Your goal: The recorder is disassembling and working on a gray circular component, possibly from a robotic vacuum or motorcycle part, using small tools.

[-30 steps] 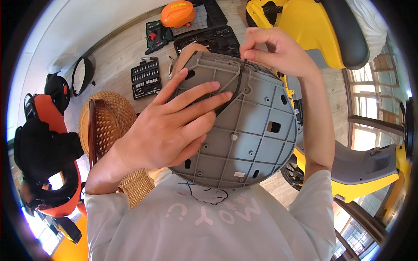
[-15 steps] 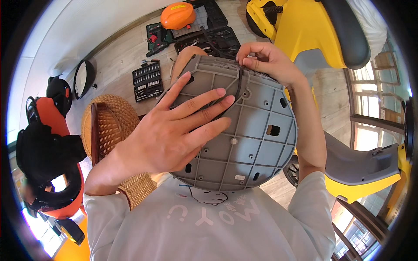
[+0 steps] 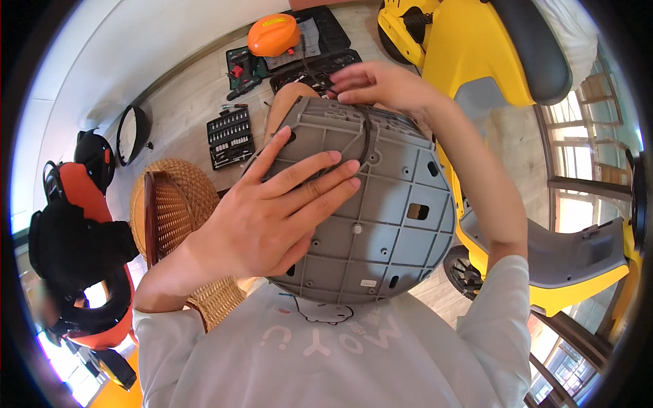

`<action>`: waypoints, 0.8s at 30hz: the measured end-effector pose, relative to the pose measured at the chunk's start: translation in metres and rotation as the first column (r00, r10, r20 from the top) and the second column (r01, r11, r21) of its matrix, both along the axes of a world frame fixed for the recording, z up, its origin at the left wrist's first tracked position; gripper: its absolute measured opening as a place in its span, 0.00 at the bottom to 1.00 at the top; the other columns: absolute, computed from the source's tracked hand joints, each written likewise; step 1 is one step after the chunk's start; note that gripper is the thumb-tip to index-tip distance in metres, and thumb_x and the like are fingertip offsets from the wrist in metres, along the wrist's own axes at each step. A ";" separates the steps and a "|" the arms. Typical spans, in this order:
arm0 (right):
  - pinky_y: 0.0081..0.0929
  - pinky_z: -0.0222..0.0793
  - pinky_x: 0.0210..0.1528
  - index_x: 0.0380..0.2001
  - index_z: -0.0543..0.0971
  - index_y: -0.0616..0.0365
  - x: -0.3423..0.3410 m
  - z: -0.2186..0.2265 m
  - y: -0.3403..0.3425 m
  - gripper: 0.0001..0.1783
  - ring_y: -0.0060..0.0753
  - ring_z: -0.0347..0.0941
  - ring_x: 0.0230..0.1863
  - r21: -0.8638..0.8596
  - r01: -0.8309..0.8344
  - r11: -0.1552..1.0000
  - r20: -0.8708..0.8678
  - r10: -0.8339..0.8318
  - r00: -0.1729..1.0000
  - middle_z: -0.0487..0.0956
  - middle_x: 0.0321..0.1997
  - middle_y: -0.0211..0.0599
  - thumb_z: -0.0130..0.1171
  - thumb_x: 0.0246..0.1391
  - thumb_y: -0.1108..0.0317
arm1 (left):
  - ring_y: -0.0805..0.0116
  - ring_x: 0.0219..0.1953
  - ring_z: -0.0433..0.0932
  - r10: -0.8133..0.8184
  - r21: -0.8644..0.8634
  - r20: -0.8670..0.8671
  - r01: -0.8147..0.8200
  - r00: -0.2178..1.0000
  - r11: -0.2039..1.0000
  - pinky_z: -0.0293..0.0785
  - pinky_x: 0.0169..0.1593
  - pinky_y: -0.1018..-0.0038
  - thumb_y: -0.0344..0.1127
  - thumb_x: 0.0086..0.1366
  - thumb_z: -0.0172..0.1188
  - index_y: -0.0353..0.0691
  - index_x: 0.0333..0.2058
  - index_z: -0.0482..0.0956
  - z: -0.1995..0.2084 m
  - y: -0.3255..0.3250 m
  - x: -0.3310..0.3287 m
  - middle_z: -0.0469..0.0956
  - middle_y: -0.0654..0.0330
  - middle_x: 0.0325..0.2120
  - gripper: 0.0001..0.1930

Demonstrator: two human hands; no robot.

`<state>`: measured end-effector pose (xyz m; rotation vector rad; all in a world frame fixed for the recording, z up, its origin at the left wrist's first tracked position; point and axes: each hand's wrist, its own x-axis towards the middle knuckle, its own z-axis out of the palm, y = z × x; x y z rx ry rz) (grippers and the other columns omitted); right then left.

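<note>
The left hand (image 3: 265,221), fingers spread, covers the gray panel (image 3: 381,204) at left; the right hand (image 3: 381,85) is at its far edge by the black cord (image 3: 368,132), grip unclear. Beyond lie a socket set (image 3: 230,136) and an orange cover (image 3: 274,36).

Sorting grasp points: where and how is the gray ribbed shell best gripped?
Likely best to take the gray ribbed shell by its lower right rim, from the person's right, thumb on its face, fingers behind: that curved edge is uncovered, while the left hand covers part of the left side and the black cord and right hand are at the top.
</note>
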<state>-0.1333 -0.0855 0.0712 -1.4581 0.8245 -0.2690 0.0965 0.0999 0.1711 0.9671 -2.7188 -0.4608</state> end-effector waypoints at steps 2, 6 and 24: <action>0.25 0.70 0.64 0.61 0.74 0.65 0.012 0.006 -0.011 0.27 0.28 0.76 0.61 0.060 -0.051 0.997 0.080 0.046 0.996 0.82 0.57 0.42 0.65 0.59 0.76 | 0.54 0.69 0.66 0.015 -0.001 0.009 -0.015 1.000 1.000 0.47 0.73 0.41 0.28 0.48 0.58 0.34 0.63 0.72 0.001 0.001 -0.001 0.71 0.55 0.65 0.37; 0.24 0.71 0.62 0.55 0.78 0.65 0.031 0.018 -0.016 0.20 0.28 0.78 0.56 -0.074 -0.181 0.981 0.103 0.188 0.977 0.83 0.51 0.39 0.61 0.57 0.81 | 0.54 0.69 0.66 0.020 0.003 0.006 -0.020 1.000 1.000 0.47 0.73 0.40 0.28 0.47 0.58 0.34 0.63 0.72 0.001 0.000 -0.002 0.71 0.55 0.66 0.38; 0.25 0.71 0.61 0.49 0.75 0.62 0.035 0.052 0.024 0.11 0.30 0.77 0.56 -0.006 -0.190 0.982 0.519 0.166 0.838 0.80 0.50 0.36 0.49 0.72 0.67 | 0.51 0.72 0.60 -0.021 0.001 0.094 0.021 0.995 1.000 0.41 0.74 0.37 0.35 0.41 0.58 0.31 0.65 0.65 0.005 -0.014 -0.011 0.66 0.52 0.68 0.46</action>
